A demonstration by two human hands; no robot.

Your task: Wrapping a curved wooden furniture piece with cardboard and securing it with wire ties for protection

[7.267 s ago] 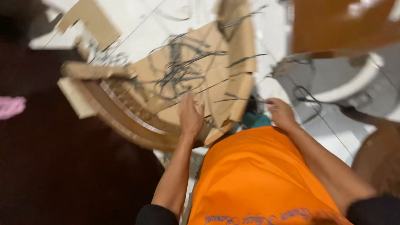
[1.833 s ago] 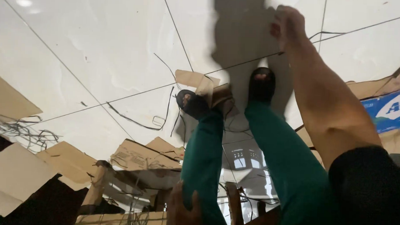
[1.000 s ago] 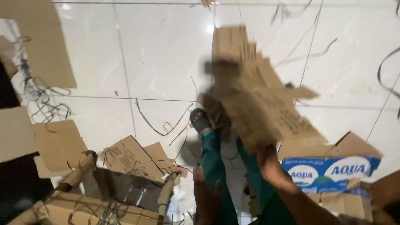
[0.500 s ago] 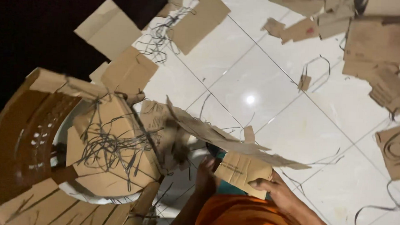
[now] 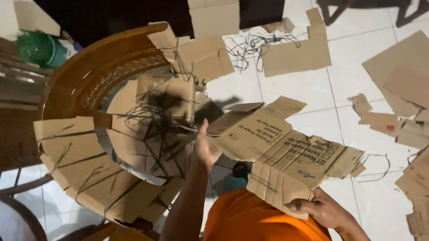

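Observation:
I hold a flattened brown cardboard box (image 5: 284,151) in front of me, above my orange shirt. My left hand (image 5: 205,148) grips its left edge. At its lower right flap, my right hand (image 5: 318,208) clasps it. Just left of the box, a brown plastic chair (image 5: 78,77) carries a pile of cardboard sheets (image 5: 98,173) tangled with black plastic straps (image 5: 160,121).
Cardboard pieces (image 5: 297,54) and loose black straps (image 5: 248,43) litter the white tiled floor (image 5: 310,93). More torn cardboard (image 5: 414,113) lies at the right. A green basket (image 5: 39,48) stands at the far left by wooden furniture. My foot (image 5: 240,170) shows below the box.
The view swung from the floor back to the chair. The flattened box, held up by one hand a second ago, is now held by both hands beside the chair's pile.

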